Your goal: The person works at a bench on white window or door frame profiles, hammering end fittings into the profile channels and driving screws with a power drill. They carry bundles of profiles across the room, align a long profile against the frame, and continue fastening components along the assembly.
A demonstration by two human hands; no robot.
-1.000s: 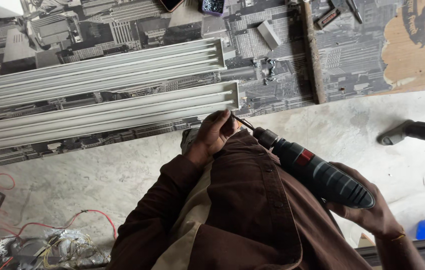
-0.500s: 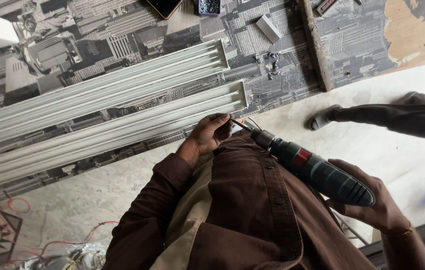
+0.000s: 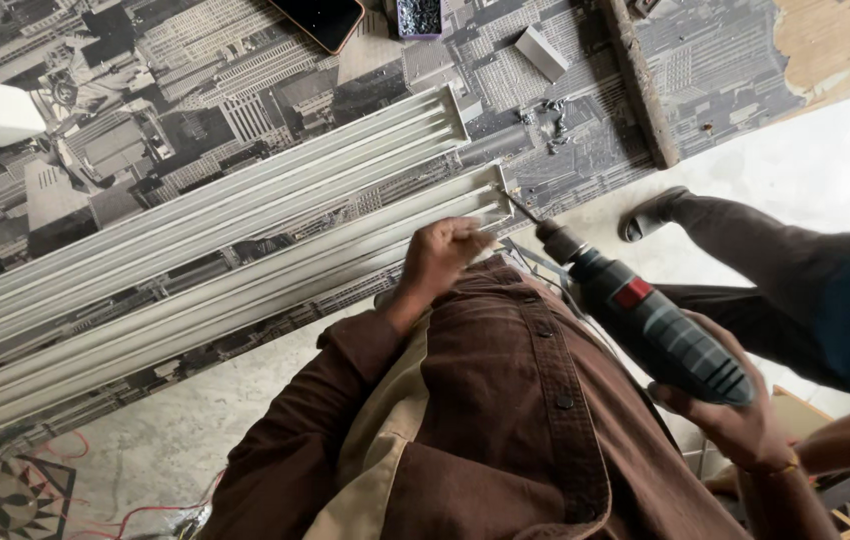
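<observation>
Lying far left, a phone (image 3: 317, 20); right hand (image 3: 735, 420) clamps the drill (image 3: 645, 320), left hand (image 3: 442, 258) fingers curled on the white rail (image 3: 245, 270).

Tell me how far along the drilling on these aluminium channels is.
Done: two channels lie side by side on the patterned board, and loose screws lie scattered past their ends. In hand: the left hand steadies the end of the nearer channel while the right hand aims the power drill, its bit at that end. Left: no screw is visible in either channel.
</observation>
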